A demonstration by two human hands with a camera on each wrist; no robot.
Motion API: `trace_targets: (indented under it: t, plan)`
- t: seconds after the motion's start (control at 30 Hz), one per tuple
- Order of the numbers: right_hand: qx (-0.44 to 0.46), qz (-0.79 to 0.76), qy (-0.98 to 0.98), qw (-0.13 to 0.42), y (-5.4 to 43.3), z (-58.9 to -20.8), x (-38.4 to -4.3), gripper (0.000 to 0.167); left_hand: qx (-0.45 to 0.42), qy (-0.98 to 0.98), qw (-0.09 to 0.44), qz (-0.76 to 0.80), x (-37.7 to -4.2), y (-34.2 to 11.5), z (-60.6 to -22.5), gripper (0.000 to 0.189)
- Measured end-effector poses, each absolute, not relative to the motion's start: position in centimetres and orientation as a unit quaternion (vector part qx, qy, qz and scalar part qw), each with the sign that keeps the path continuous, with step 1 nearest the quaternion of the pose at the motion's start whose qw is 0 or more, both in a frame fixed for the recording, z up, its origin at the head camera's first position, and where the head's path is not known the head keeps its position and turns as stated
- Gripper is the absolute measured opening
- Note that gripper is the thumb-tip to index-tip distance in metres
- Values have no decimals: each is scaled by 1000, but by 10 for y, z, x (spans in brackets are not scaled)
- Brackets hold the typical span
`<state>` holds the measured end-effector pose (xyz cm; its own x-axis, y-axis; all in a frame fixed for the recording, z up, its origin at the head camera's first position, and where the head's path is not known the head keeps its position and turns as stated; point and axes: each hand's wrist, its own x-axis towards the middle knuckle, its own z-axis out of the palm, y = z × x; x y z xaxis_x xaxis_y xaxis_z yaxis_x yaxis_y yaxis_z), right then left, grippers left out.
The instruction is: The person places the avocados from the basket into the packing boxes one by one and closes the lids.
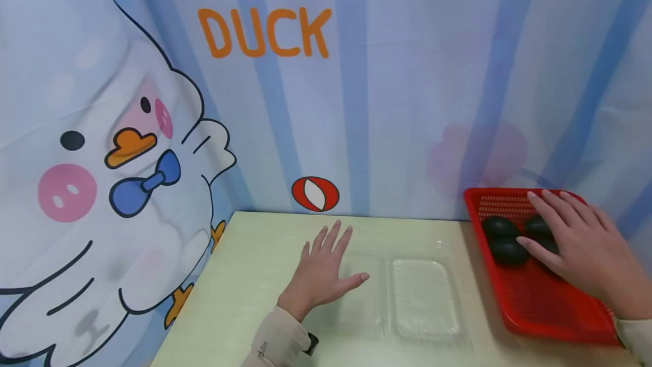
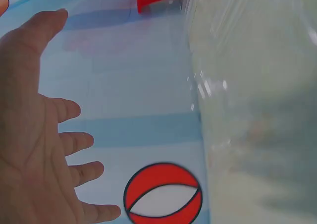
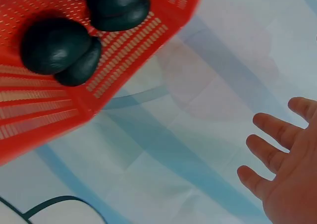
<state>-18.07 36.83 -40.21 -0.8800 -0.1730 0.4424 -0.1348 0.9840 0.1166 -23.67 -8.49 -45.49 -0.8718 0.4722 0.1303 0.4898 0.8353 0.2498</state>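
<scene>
My left hand (image 1: 322, 273) is spread with straight fingers over the left part of a clear plastic tray (image 1: 427, 298) on the table, holding nothing. In the left wrist view the palm and fingers (image 2: 74, 143) show nothing between them. My right hand (image 1: 586, 242) reaches over a red plastic basket (image 1: 552, 313), its fingers extended and nothing gripped. Beneath and beside that hand lie several dark green, smooth oval things (image 1: 508, 251), like avocados, at the basket's far end. The right wrist view shows these dark ovals (image 3: 54, 45) in the basket, with the right hand (image 3: 292, 169) apart from them.
A pale yellow-green tabletop (image 1: 229, 287) carries the tray in the middle and the basket at the right. Behind it hangs a blue-striped curtain (image 1: 407, 101) with a cartoon duck and orange lettering, close along the table's back edge.
</scene>
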Motion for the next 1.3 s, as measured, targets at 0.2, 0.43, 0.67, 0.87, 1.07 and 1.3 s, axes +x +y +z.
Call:
trace_targets:
  t: [0.2,0.43,0.67,0.87,1.07,1.3]
  plan:
    - [56,-30,-980,189,379,-412,-181,91,-275,-951,12,-142,-227,-60,-477,95]
    - [34,-7,-992,120,396,-426,-186,87,-287,-948,-8,-140,-214,-40,-506,96]
    - [24,-8,-999,26,413,-432,-200,90,-274,-950,-23,-145,-205,-28,-520,97]
    - [51,19,-998,-1,421,-437,-205,82,-268,-954,-33,-131,-202,-29,-526,99]
    - [62,30,-997,-22,421,-442,-218,74,-257,-957,-32,-131,-201,-35,-532,100]
    - [62,28,-995,-68,423,-441,-239,75,-257,-956,-32,-141,-200,-35,-535,102]
